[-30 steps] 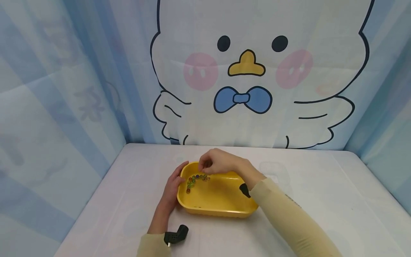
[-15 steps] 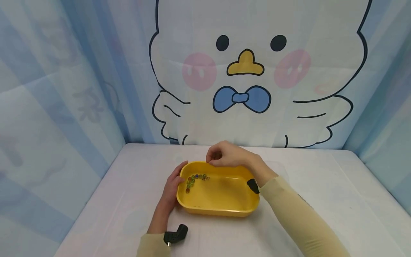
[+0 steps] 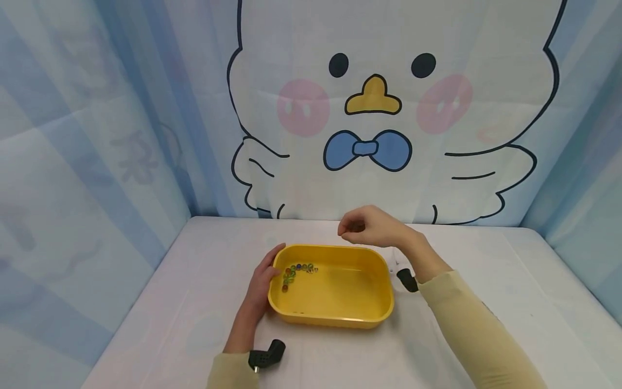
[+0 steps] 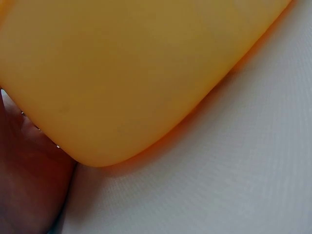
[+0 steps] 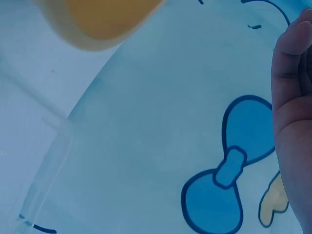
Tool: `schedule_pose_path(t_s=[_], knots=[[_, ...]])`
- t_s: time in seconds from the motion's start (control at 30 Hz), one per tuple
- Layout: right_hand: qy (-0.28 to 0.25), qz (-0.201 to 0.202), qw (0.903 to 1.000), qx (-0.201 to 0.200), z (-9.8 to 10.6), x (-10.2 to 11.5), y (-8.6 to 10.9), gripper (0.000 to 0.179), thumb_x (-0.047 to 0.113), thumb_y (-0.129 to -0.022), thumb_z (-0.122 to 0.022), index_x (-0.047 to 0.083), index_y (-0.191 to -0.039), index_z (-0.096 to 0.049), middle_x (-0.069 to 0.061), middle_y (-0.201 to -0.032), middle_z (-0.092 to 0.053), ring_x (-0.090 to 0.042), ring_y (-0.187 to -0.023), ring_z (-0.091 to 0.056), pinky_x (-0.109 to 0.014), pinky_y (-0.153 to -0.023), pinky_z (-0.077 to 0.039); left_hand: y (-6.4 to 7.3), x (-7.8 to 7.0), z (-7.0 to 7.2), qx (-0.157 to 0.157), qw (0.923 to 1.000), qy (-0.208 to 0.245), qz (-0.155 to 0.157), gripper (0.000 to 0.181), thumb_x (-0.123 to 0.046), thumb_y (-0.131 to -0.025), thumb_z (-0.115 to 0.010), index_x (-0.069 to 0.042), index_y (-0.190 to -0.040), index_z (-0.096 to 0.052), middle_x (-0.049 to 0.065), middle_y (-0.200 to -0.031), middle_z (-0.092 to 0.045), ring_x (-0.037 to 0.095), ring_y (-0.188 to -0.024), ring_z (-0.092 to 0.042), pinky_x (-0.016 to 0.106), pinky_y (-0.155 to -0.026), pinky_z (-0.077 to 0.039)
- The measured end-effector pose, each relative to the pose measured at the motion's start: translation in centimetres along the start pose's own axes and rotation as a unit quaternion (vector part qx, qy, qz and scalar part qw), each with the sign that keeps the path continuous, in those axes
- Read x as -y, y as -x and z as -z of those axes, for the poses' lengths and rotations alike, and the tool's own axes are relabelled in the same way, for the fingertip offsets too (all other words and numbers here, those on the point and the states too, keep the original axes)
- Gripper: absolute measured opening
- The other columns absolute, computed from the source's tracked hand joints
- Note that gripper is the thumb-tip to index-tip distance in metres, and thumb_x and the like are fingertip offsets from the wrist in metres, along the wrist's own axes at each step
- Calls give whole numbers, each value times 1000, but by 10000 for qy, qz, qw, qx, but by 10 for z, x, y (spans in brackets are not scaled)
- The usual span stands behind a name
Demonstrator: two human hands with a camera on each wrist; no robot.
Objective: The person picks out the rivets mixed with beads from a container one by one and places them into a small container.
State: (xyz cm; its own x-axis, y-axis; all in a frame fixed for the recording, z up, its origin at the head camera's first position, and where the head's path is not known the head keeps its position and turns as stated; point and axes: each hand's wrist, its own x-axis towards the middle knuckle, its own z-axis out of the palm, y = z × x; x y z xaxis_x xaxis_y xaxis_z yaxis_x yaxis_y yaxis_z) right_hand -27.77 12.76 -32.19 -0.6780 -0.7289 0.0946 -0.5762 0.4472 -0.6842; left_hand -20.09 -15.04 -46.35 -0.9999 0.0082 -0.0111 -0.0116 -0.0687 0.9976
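A yellow rectangular tray [image 3: 340, 302] lies on the table. Several small glass marbles [image 3: 289, 274] form a bent row at its left end, with a few tiny gold pieces [image 3: 312, 270] at the row's right end. My left hand [image 3: 259, 283] grips the tray's left rim, thumb over the edge. The tray's underside [image 4: 122, 87] fills much of the left wrist view. Above and behind the tray's back rim hovers my right hand [image 3: 371, 227], fingers curled and thumb close to the index finger. I cannot tell whether something small sits between those fingertips.
A clear plastic container [image 5: 56, 141] stands to the right of the tray, mostly behind my right forearm in the head view. A white cloth [image 3: 184, 313] covers the table, and a curtain with a cartoon bird [image 3: 374, 189] hangs at its back edge.
My right hand has risen from over the marbles and moved right, past the tray's back rim, its fingers staying curled. The left hand and tray have stayed put.
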Motion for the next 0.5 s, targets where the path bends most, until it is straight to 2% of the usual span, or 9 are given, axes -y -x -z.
schedule_pose_path(t_s=[0.5], knots=[[-198, -495, 9973, -498, 13, -17, 37, 8, 5, -93, -67, 4, -100, -71, -4, -91, -66, -22, -79, -59, -27, -74, -56, -1, 2, -1, -49, 10000, -2, 74, 66, -4, -89, -41, -19, -153, -44, 1, -159, -37, 24, -141, -37, 43, -119, -25]])
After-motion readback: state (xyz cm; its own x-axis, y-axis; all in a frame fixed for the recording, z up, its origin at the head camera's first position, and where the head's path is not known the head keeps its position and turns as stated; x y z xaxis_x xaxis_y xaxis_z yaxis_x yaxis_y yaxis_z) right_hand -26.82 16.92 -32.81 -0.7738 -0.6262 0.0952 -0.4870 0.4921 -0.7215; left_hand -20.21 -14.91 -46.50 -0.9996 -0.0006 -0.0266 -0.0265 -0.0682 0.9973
